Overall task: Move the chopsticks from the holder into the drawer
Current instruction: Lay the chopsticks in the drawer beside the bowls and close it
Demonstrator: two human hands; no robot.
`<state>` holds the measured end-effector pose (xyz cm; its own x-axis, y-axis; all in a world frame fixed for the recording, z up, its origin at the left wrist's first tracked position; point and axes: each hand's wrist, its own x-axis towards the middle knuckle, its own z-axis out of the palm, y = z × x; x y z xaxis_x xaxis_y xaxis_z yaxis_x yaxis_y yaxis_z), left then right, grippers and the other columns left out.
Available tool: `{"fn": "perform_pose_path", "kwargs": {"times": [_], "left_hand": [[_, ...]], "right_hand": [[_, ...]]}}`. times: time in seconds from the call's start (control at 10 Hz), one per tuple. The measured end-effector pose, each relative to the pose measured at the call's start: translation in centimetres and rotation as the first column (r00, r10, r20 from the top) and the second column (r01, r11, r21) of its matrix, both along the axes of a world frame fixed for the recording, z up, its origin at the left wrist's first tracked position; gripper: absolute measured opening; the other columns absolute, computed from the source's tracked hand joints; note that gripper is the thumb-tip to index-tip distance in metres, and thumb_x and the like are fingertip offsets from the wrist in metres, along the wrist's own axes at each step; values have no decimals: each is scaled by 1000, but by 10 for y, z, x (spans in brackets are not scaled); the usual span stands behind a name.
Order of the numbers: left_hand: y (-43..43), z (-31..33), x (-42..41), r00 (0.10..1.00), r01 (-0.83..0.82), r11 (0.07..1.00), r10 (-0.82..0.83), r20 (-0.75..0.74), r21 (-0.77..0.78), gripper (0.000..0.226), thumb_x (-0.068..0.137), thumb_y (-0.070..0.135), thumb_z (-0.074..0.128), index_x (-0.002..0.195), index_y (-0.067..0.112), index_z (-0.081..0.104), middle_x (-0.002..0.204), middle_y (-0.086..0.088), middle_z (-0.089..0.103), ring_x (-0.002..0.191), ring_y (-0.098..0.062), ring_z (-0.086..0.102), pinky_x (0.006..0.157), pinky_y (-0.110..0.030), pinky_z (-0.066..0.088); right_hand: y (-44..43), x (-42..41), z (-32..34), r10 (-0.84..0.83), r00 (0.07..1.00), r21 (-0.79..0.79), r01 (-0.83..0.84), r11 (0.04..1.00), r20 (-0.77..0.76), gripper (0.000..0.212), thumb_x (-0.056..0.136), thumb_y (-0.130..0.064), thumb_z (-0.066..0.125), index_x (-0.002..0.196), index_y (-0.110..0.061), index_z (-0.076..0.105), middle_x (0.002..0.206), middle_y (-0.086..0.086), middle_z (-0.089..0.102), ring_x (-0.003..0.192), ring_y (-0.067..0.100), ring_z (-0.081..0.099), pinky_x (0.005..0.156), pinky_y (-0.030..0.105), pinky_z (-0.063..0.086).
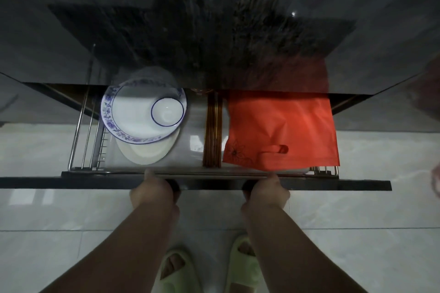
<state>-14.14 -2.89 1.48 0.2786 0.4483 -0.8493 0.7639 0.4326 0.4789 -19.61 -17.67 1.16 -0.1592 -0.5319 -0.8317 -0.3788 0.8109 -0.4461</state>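
Observation:
The drawer stands pulled out under the dark counter, its black front panel nearest me. A bundle of brown chopsticks lies lengthwise in the middle of the drawer, between the plates and a red bag. My left hand and my right hand both grip the top edge of the front panel, fingers curled over it. No chopstick holder is in view.
A blue-patterned plate with a small white bowl on it rests on a plain plate at the drawer's left. A red bag fills the right. A metal rack runs along the left side. Pale floor tiles and my green slippers lie below.

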Motion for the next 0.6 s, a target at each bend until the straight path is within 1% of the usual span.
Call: {"fn": "perform_pose_path", "kwargs": {"times": [0.1,0.2,0.3,0.4,0.5,0.6], "left_hand": [[3,-4,18,998,32,999,-31,52,-16,23,94,32,55,108,15,58,94,-2,63,73,-21,65,45,-31,56],[-2,0,39,997,32,999,-29,78,-42,17,91,33,60,95,17,55,83,-6,64,57,-20,66,35,-31,53],[-8,2,59,994,80,994,-75,75,-76,20,93,34,57,100,17,53,83,-6,64,50,-18,68,44,-37,58],[-10,-2,76,984,140,985,-127,121,-100,13,93,25,55,91,13,52,80,-10,62,61,-20,66,46,-31,58],[-13,-1,92,971,203,968,-179,159,-150,7,90,11,48,85,8,52,76,-12,60,61,-22,64,46,-29,57],[-17,4,108,966,221,954,-185,182,-204,11,87,2,41,82,3,50,81,-15,59,71,-25,65,50,-31,59]], "right_hand": [[-10,21,0,-50,997,17,49,999,62,38,87,-24,56,121,-6,56,113,15,63,94,32,63,73,42,57],[-20,38,3,-83,977,51,74,996,194,40,83,-17,56,122,-7,56,103,13,62,74,24,60,51,32,50],[-29,53,0,-41,961,57,27,998,274,42,83,-14,57,125,-9,55,106,14,62,73,22,59,52,31,49],[-38,66,-1,12,943,57,-33,998,331,36,87,-11,56,123,-7,55,108,16,64,77,23,61,59,33,55],[-49,77,2,45,910,71,-81,994,413,15,90,-6,51,101,-8,61,84,12,64,70,22,62,65,34,57],[-58,87,6,97,902,59,-134,989,420,21,89,4,43,78,-8,57,70,12,60,62,21,60,57,28,59]]}}
